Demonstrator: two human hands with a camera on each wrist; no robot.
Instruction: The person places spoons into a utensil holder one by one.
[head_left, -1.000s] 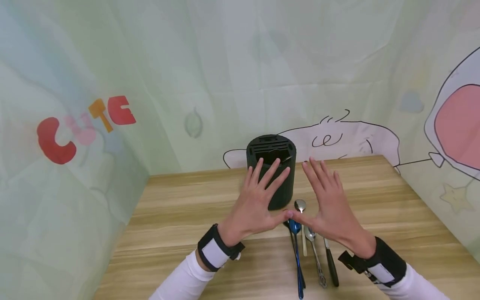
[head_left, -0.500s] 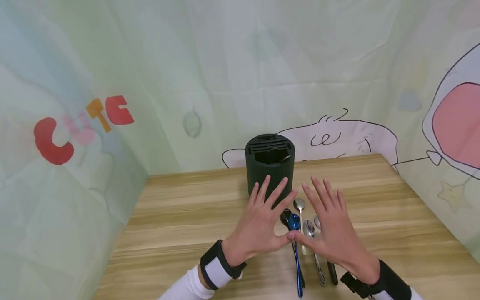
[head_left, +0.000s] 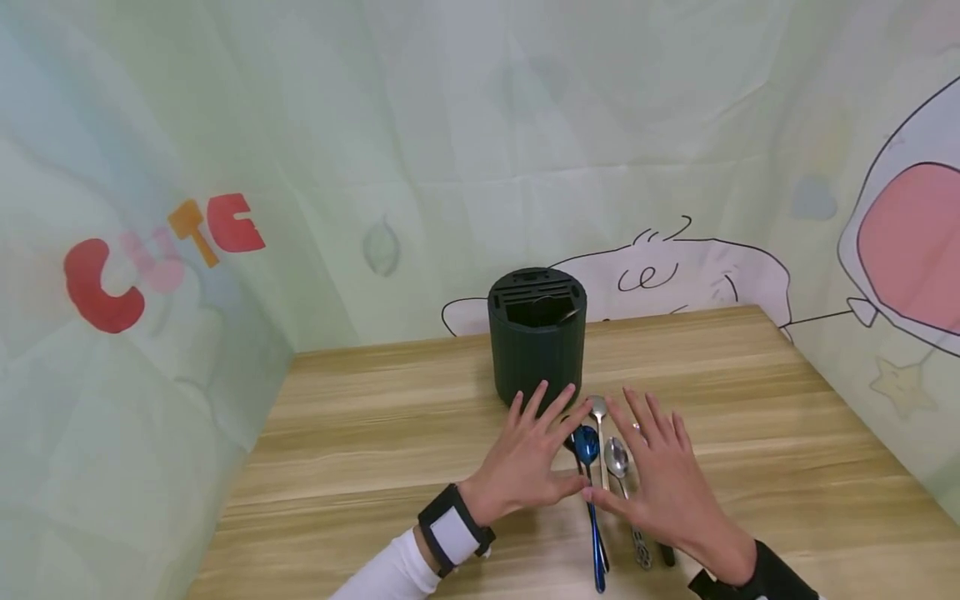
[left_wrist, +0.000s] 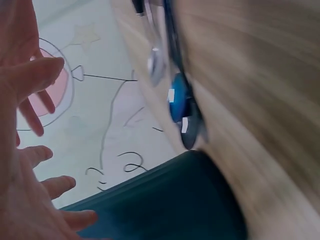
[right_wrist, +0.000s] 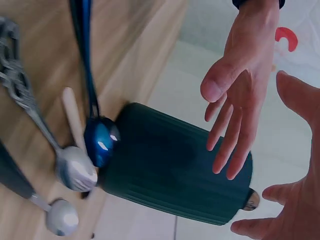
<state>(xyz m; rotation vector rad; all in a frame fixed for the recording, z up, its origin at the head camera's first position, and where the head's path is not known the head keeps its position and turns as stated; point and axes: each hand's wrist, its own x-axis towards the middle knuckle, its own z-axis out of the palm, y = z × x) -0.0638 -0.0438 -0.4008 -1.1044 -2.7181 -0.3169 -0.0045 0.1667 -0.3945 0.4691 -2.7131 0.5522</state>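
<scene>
My left hand [head_left: 525, 458] and right hand [head_left: 667, 483] hover over the table with fingers spread and nothing held. Their thumb tips nearly meet; whether they touch, I cannot tell. Beneath them lie a blue spoon [head_left: 587, 446], a dark spoon [left_wrist: 190, 132] partly under it, a silver spoon with an ornate handle [head_left: 617, 458] and a small spoon with a pale handle [head_left: 597, 407]. A black-handled spoon [right_wrist: 62, 217] is mostly hidden by my right hand in the head view. Beyond the left fingertips stands a dark green cylindrical utensil holder [head_left: 536, 358].
The holder's top has slots and a larger opening, where a shiny utensil [head_left: 572, 315] shows. The wooden table [head_left: 360, 433] ends at a printed curtain [head_left: 450, 167] at the back and both sides.
Both hands have drawn back towards me and lower in the head view, away from the holder's front. The thumb tips have come slightly apart or shifted. The spoons and holder stay put.
</scene>
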